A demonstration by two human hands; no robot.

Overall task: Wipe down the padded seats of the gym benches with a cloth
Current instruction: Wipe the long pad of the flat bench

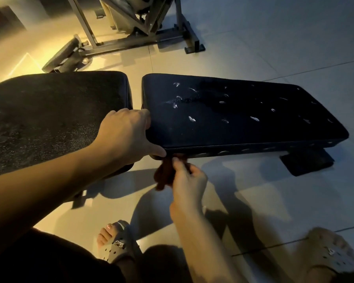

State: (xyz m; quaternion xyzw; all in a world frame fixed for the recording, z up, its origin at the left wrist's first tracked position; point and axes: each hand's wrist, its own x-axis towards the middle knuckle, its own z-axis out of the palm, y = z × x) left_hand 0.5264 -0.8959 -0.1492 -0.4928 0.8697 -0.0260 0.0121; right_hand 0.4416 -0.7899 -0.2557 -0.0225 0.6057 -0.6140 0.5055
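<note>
A black padded bench seat (243, 119) lies across the middle and right, with several worn white nicks in its cover. A second, dustier black pad (55, 115) joins it on the left. My left hand (129, 133) grips the near left corner of the right-hand seat, thumb on the front edge, fingers over the end. Just below that front edge my right hand (188, 178) pinches a dark brown cloth (165, 176), which hangs bunched against the underside of the seat.
A grey metal frame of another gym machine (131, 31) stands on the pale tiled floor behind the benches. The bench's black foot (307, 162) sits at right. My two feet in perforated sandals (117, 244) stand on the tiles close to the bench.
</note>
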